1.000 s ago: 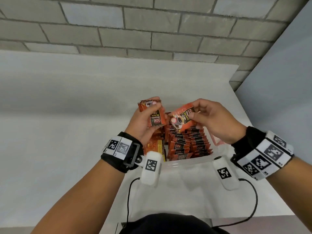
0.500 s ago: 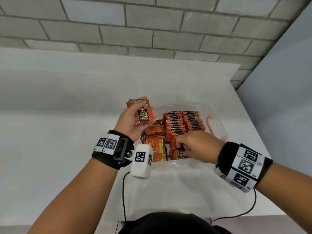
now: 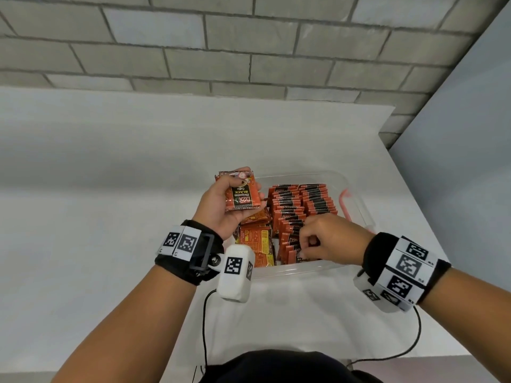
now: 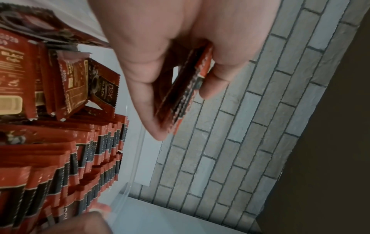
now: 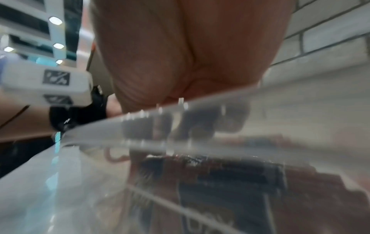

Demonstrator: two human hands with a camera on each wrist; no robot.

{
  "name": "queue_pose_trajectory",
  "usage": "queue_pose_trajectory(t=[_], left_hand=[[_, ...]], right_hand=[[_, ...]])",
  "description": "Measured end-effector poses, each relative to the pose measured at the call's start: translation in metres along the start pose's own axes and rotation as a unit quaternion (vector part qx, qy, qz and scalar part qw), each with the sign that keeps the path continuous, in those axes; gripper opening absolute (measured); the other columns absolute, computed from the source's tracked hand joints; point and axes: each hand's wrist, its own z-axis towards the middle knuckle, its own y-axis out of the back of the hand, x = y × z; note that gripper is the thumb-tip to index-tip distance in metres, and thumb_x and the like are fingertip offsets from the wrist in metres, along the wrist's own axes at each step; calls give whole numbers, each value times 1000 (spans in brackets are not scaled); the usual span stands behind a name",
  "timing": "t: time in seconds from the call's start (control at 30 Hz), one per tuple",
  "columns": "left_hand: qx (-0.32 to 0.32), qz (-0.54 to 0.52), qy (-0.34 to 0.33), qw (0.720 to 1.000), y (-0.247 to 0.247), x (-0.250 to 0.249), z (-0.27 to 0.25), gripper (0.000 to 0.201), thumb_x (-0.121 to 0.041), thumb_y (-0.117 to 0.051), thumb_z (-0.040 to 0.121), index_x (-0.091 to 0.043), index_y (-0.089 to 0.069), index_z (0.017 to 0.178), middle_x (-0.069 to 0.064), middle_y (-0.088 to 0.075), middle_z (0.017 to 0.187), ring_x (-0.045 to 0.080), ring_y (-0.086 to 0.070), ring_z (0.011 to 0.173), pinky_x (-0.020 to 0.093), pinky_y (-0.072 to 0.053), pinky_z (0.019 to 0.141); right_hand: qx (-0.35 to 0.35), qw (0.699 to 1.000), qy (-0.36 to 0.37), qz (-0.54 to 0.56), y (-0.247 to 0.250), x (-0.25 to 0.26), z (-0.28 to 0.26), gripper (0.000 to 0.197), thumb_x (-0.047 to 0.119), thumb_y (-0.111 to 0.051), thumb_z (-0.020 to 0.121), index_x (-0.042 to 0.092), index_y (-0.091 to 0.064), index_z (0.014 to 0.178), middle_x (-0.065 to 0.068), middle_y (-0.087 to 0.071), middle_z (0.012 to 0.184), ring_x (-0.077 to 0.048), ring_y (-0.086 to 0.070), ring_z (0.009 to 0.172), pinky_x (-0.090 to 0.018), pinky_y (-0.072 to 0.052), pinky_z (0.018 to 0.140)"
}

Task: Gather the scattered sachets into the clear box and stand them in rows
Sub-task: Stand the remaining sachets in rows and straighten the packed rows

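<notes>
Sachets (image 3: pixel 301 205) sat mostly inside the clear box (image 3: pixel 359 205), which rested on the white tabletop (image 3: pixel 110 189) near its right front corner, in front of a grey brick wall (image 3: pixel 249 37).

Clear box: open top, pink latch (image 3: pixel 344 200) on its right side. Right part of the box held two rows of red-and-black sachets standing on edge, packed front to back. Left part held a loose pile (image 3: pixel 255 236) lying flat or tilted, yellow-printed backs up; left wrist view showed the same split, rows (image 4: pixel 96 158) upright and loose ones (image 4: pixel 76 88) leaning on each other.

Left hand (image 3: pixel 221 208) was raised over the box's left edge, palm up, fingers curled around a small stack of sachets (image 3: pixel 242 193). Top one showed "D2X BLACK" print. Left wrist view had that stack (image 4: pixel 184 88) pinched edge-on between thumb and fingers.

Right hand (image 3: pixel 329 239) was down in the front of the box at the near end of the standing rows, knuckles up, fingers curled into the sachets there. Fingertips looked pinched on a standing sachet (image 3: pixel 297 246), but the hand covered most of the contact. Right wrist view was blurred: box wall (image 5: pixel 200 126) across the frame, palm (image 5: pixel 190 55) above it, dark sachet shapes behind the plastic.

Both wrists carried black bands with white tag markers.
</notes>
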Motion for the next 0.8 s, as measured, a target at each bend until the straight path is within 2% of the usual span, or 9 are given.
queue_pose_trajectory(t=[0.13, 0.2, 0.27, 0.4, 0.47, 0.53, 0.6, 0.7, 0.8], left_hand=[[15, 33, 23, 999, -6, 3, -3, 25, -6, -54, 89, -4, -54, 114, 18, -71, 88, 30, -71, 78, 43, -61, 65], [41, 68, 32, 996, -12, 6, -5, 34, -6, -62, 79, -6, -57, 112, 17, -72, 92, 30, -71, 81, 41, -61, 65], [70, 109, 41, 991, -18, 9, -6, 40, -7, -65, 74, -10, -59, 113, 14, -72, 95, 27, -71, 82, 38, -61, 64], [119, 157, 52, 979, -25, 17, -6, 39, -6, -69, 77, -15, -62, 114, 13, -71, 98, 27, -70, 84, 37, -59, 64], [124, 163, 54, 977, -27, 20, -7, 41, -19, -79, 75, -13, -63, 112, 14, -70, 97, 26, -70, 82, 36, -60, 62], [120, 158, 50, 979, -26, 21, -6, 60, -40, -87, 61, -13, -66, 110, 15, -71, 100, 27, -70, 86, 36, -60, 63], [115, 148, 39, 981, -23, 20, -4, 67, -50, -90, 50, -17, -71, 105, 16, -70, 107, 31, -69, 92, 41, -60, 69], [127, 158, 36, 979, -23, 23, -2, 52, -29, -91, 56, -19, -70, 102, 14, -69, 109, 31, -69, 94, 45, -57, 75], [128, 159, 25, 979, -28, 28, -4, 40, 0, -72, 70, -15, -62, 106, 12, -69, 100, 26, -69, 87, 38, -59, 71]], right_hand=[[-75, 986, -12, 152, 10, -3, -4, 12, 31, -67, 86, 24, -65, 78, 11, -58, 75, -1, -51, 68, -17, -41, 65], [-136, 960, -22, 243, 18, 1, -3, 9, 33, -64, 88, 25, -65, 91, 11, -61, 78, 0, -53, 70, -20, -44, 69], [-179, 934, -40, 308, 27, 8, -1, 22, 36, -61, 89, 27, -60, 109, 8, -61, 84, -8, -58, 73, -26, -48, 69], [-190, 907, -28, 375, 33, 19, 5, 40, 32, -63, 88, 28, -50, 125, 4, -63, 86, -16, -61, 71, -31, -52, 63], [-195, 900, -17, 389, 33, 18, 7, 32, 22, -64, 89, 27, -55, 119, 0, -62, 82, -15, -61, 70, -32, -52, 63], [-220, 886, -12, 408, 33, 15, 6, 24, 14, -63, 90, 28, -58, 109, -2, -61, 79, -12, -61, 67, -27, -51, 61], [-244, 879, -3, 411, 35, 13, 3, 26, 10, -58, 93, 30, -59, 108, -3, -57, 78, -11, -57, 64, -24, -49, 61], [-216, 892, 19, 398, 39, 12, 0, 33, 11, -55, 95, 33, -58, 119, 2, -56, 80, -10, -60, 70, -27, -52, 69], [-217, 904, 6, 369, 38, 15, 0, 44, 19, -60, 92, 30, -48, 133, -2, -59, 84, -21, -62, 79, -34, -53, 78]])
